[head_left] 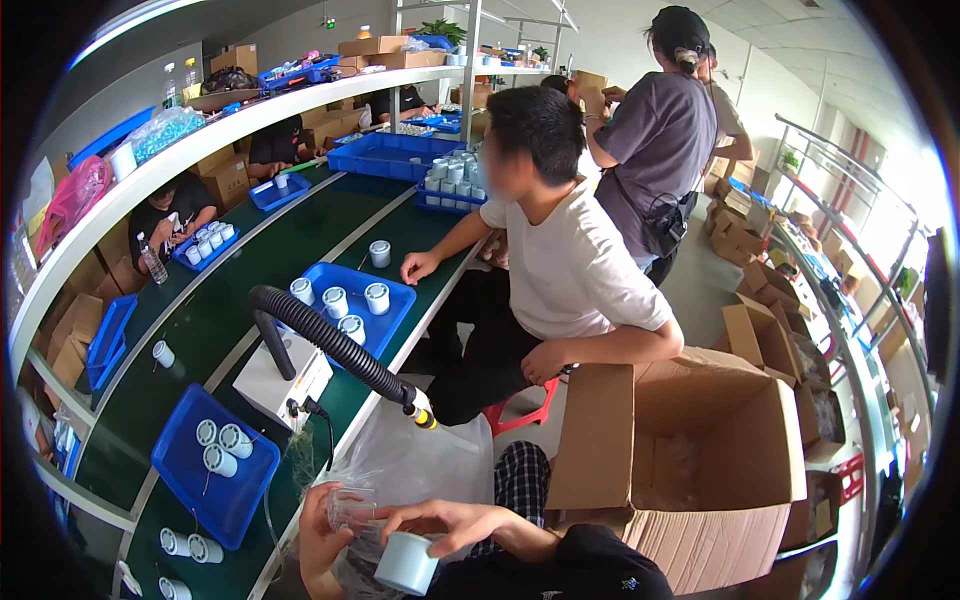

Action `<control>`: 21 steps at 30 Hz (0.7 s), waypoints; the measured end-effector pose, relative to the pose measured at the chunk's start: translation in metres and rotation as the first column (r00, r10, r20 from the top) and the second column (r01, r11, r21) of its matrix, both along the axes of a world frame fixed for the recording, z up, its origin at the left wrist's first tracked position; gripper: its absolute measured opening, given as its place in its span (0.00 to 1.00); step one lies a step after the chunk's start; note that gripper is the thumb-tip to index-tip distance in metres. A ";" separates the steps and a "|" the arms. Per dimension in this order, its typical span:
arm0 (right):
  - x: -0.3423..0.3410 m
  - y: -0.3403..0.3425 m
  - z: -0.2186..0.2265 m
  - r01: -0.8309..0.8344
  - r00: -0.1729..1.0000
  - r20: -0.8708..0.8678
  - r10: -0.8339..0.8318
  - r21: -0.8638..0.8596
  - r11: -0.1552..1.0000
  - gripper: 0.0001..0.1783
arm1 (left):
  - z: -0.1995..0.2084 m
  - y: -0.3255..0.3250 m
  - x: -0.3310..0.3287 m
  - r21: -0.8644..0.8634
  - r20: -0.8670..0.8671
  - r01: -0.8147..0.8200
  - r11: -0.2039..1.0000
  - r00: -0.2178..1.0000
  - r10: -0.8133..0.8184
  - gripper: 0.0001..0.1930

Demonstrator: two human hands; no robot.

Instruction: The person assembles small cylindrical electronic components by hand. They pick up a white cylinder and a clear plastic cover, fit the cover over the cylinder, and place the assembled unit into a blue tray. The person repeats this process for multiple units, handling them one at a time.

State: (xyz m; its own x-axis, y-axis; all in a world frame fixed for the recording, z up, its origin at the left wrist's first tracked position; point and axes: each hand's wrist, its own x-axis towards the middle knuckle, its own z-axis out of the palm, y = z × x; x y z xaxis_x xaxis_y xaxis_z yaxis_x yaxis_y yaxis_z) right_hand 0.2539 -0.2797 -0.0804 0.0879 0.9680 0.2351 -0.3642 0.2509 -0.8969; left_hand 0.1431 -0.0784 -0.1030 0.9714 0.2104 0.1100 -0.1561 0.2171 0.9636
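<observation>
Pinching a pale cylinder (407, 563) by its upper edge, the right hand (450, 522) tilts it in front of the body, on the near side of the white machine (283, 375). The left hand (318, 530) is curled narrow around a clear plastic piece (350, 507), just beside the right fingers; bringing the two together probably lets both be seen and handled at once. A clear plastic bag (435, 450) spreads to the right of the machine, perhaps kept there for easy reach. The machine's black hose (330, 335) arches over so that its yellow nozzle (427, 415) hangs toward the wearer, likely for the same reason. The trays presumably keep the round cylinders from rolling about.

Counting: one cylinder and one clear piece are in the hands. Three cylinders (220, 460) stand in the blue tray (240, 505) on the machine's near left; four more (335, 300) stand in the tray just behind it (385, 325). I count five loose on the green belt (310, 225): one beyond the machine, one to its left, three nearer the wearer. One large open carton (700, 440) sits well to the machine's right.
</observation>
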 end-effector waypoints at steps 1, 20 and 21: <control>-0.001 0.002 0.000 -0.015 0.998 0.060 0.016 -0.019 1.000 0.28 | 0.003 -0.004 0.002 -0.005 0.001 0.002 1.000 1.000 -0.002 0.40; -0.008 0.010 0.015 0.042 0.891 0.455 0.004 -0.090 0.995 0.27 | -0.014 -0.002 0.008 0.119 -0.030 -0.091 0.989 0.995 0.095 0.34; -0.009 0.010 0.015 0.045 0.893 0.451 -0.001 -0.085 0.995 0.27 | -0.014 -0.002 0.009 0.122 -0.023 -0.096 0.988 0.995 0.100 0.34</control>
